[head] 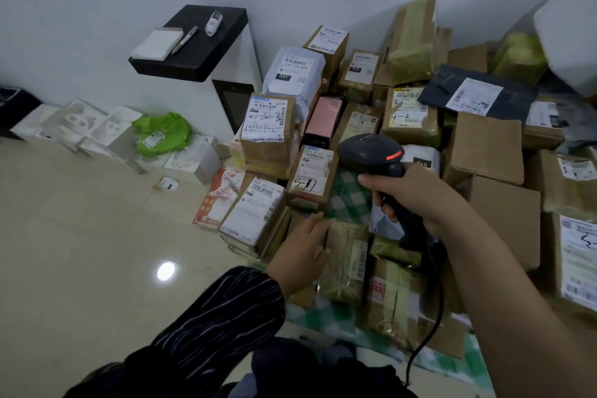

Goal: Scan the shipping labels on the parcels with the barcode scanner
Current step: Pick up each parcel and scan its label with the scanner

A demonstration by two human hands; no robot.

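Your right grip point(416, 194) is closed round the handle of the scanner point(371, 152), fingers curled under it and thumb along the top. The scanner's head points away from you over the parcels, and a red light glows on its back. Its black cable point(434, 294) drops from the handle base towards your lap.

Your left grip point(303, 242) lies flat with the fingers straight, their tips touching the edge of a tape-wrapped parcel point(345, 262) just below the scanner. The hand is blurred, so how firmly it presses cannot be told. A dark striped sleeve point(219, 317) covers that arm.

Just left of the scanner head stands the box marked 5-1 point(311, 178), its label point(315, 160) facing up. A green checked cloth point(350, 197) shows between that box and your right grip. Further out, the box marked 3-3 point(268, 126) stands upright to the left, the box marked 4-2 point(408, 116) lies beyond the scanner, and a dark mailer point(478, 94) rests on the pile to the right of it. More brown boxes crowd the right side.

Well off to the left, a green bag point(161, 132) sits on white cartons point(80, 126) on the floor point(80, 236). Above them a black shelf point(193, 64) carries a notepad point(158, 43) and a pen point(184, 39).
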